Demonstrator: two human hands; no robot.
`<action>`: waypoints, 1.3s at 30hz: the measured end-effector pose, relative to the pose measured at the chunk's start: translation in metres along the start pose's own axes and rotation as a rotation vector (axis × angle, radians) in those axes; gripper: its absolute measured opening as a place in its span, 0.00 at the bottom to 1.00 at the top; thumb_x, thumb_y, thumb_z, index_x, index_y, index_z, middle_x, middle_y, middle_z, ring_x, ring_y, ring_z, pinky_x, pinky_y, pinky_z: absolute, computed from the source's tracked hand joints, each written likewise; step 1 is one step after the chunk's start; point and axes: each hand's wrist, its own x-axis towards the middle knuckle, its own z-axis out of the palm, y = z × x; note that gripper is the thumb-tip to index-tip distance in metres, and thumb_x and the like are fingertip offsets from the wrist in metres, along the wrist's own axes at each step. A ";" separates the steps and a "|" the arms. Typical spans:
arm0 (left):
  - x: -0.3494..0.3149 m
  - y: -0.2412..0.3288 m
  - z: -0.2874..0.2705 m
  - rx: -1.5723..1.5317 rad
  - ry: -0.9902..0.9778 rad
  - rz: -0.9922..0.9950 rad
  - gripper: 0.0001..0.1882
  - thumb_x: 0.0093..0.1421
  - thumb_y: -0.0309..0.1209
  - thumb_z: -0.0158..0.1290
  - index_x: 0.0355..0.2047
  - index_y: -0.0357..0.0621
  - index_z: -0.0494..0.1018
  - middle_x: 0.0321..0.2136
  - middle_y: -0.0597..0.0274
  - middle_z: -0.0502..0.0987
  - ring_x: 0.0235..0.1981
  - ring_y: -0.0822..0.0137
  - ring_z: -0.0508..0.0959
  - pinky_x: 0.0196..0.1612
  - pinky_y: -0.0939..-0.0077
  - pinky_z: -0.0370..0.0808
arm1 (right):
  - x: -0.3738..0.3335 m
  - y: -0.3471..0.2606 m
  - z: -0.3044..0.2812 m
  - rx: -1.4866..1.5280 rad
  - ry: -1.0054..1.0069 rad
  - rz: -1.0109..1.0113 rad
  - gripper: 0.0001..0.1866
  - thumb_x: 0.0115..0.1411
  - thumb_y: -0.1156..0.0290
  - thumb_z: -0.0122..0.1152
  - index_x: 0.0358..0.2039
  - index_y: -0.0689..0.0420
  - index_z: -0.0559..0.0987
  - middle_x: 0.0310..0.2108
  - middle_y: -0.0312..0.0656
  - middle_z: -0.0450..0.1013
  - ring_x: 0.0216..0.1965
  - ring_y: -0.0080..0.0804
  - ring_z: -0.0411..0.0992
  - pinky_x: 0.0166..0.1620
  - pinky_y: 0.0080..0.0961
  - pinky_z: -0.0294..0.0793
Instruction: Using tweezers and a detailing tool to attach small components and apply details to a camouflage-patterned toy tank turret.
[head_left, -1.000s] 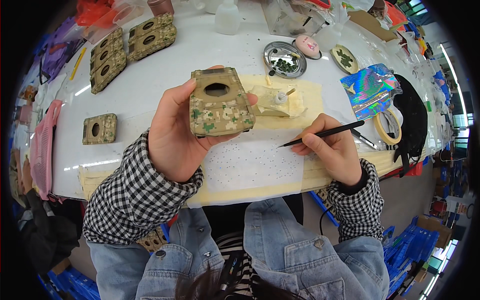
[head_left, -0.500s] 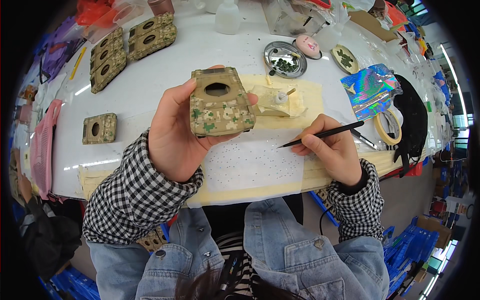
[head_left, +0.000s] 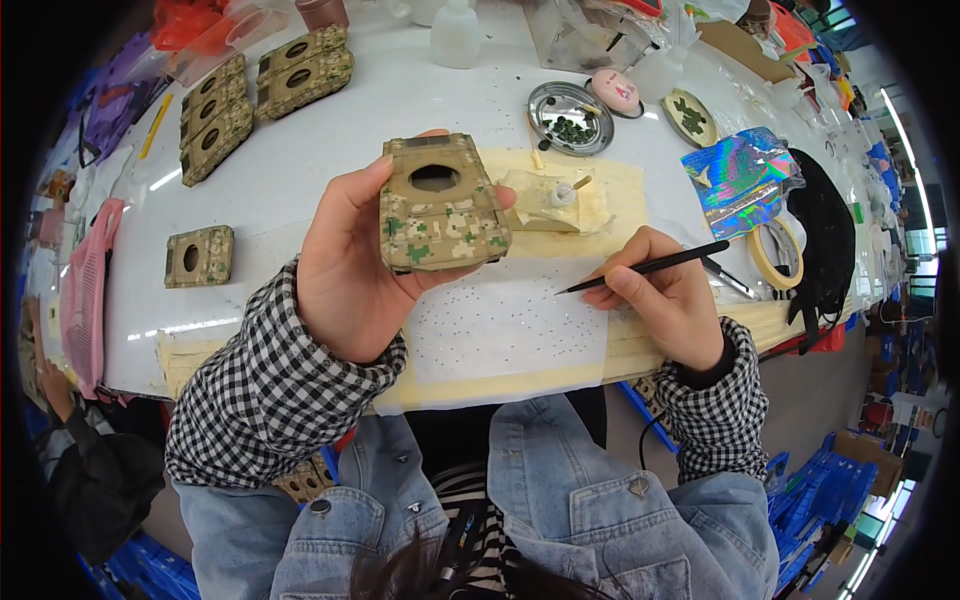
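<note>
My left hand (head_left: pixel 345 275) is closed round a camouflage-patterned model tank hull (head_left: pixel 445 228), held up above the table with its oval hole showing. Thin black tweezers (head_left: pixel 660 264) are pinched in my right hand (head_left: pixel 665 305). Their tip points left, over a white sheet (head_left: pixel 450 365) scattered with many tiny dark bits. Whether the tip holds a bit is too small to tell. Just beyond the sheet, a small white cup-like holder (head_left: pixel 562 193) with a short stick in it stands on a pad covered in yellowish tape (head_left: pixel 625 190).
More camouflage hulls (head_left: pixel 215 125) lie at the back left, and a single one (head_left: pixel 200 257) nearer. A round dish (head_left: pixel 570 118) of dark green parts, a lid with green pieces (head_left: pixel 690 118), a shiny bag (head_left: pixel 740 180) and a tape roll (head_left: pixel 778 255) stand to the right.
Both my hands, the hull and the tweezers stay almost exactly in place. At the far left edge, another person's arm has shifted.
</note>
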 end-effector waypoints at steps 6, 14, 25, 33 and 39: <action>0.000 0.000 -0.001 0.010 0.001 0.004 0.25 0.64 0.41 0.30 0.57 0.40 0.55 0.48 0.33 0.66 0.40 0.55 0.77 0.39 0.73 0.79 | 0.001 -0.001 0.000 0.018 0.001 0.009 0.08 0.59 0.72 0.54 0.30 0.63 0.70 0.28 0.40 0.72 0.31 0.23 0.74 0.35 0.15 0.75; 0.000 0.001 -0.001 0.000 -0.004 -0.002 0.25 0.64 0.41 0.30 0.58 0.40 0.54 0.49 0.32 0.65 0.41 0.54 0.77 0.40 0.73 0.79 | 0.000 -0.002 0.000 0.006 -0.016 0.001 0.08 0.59 0.72 0.55 0.30 0.64 0.70 0.28 0.40 0.71 0.31 0.23 0.74 0.35 0.15 0.75; 0.000 0.001 -0.003 0.006 -0.036 -0.004 0.26 0.64 0.41 0.30 0.58 0.40 0.54 0.48 0.32 0.65 0.41 0.54 0.77 0.41 0.72 0.79 | -0.002 -0.002 0.000 0.009 -0.016 -0.029 0.08 0.59 0.71 0.55 0.30 0.63 0.69 0.28 0.40 0.71 0.31 0.22 0.74 0.35 0.15 0.74; 0.002 0.000 -0.009 0.003 -0.057 -0.047 0.26 0.63 0.42 0.30 0.57 0.42 0.54 0.47 0.35 0.67 0.42 0.51 0.76 0.41 0.69 0.78 | -0.003 -0.057 0.014 -0.066 0.082 -0.489 0.08 0.58 0.72 0.56 0.30 0.63 0.70 0.29 0.45 0.72 0.29 0.25 0.72 0.35 0.19 0.72; 0.000 0.001 -0.004 0.026 -0.030 -0.058 0.24 0.63 0.42 0.32 0.55 0.42 0.56 0.47 0.45 0.69 0.44 0.52 0.74 0.46 0.64 0.75 | 0.023 -0.090 0.035 -0.309 -0.075 -0.701 0.09 0.56 0.72 0.58 0.29 0.63 0.69 0.30 0.46 0.72 0.33 0.29 0.72 0.38 0.22 0.71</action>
